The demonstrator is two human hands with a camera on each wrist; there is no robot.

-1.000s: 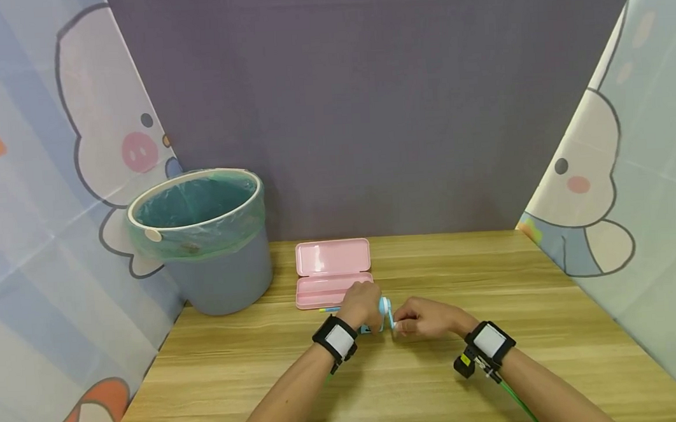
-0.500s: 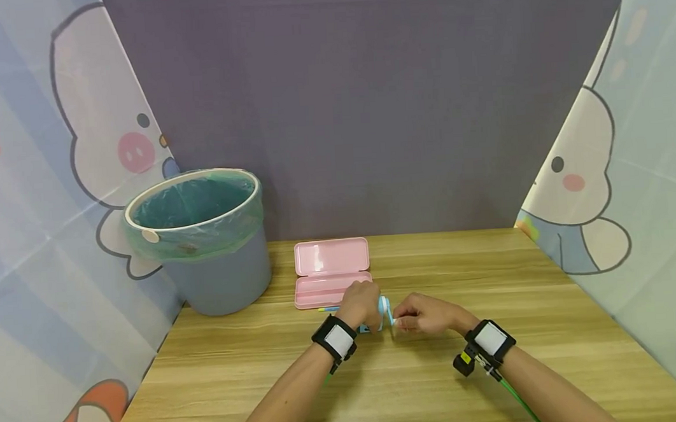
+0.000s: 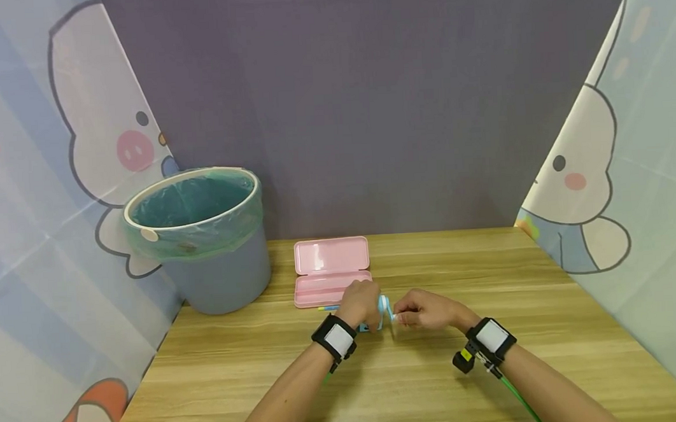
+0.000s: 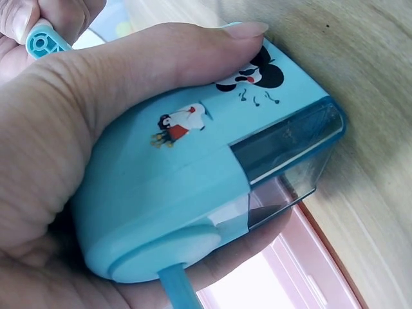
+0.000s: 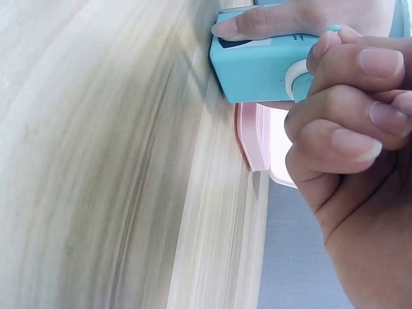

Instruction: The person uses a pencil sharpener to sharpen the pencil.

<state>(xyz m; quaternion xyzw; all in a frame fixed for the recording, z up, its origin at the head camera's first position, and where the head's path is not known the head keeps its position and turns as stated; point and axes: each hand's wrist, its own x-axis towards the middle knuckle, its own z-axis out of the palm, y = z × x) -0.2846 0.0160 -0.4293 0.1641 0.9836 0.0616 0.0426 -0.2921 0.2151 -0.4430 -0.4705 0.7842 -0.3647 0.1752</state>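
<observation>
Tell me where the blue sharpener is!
In the head view, the blue sharpener is just right of middle, gripped by the left hand, with the right hand at its crank and the pink case behind it.

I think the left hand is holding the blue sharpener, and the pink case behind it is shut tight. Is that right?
Almost! The pink case isn't shut: the head view shows it lying open, with its lid folded back. The rest is right: the left hand holds the blue sharpener, and the case is behind it.
</observation>
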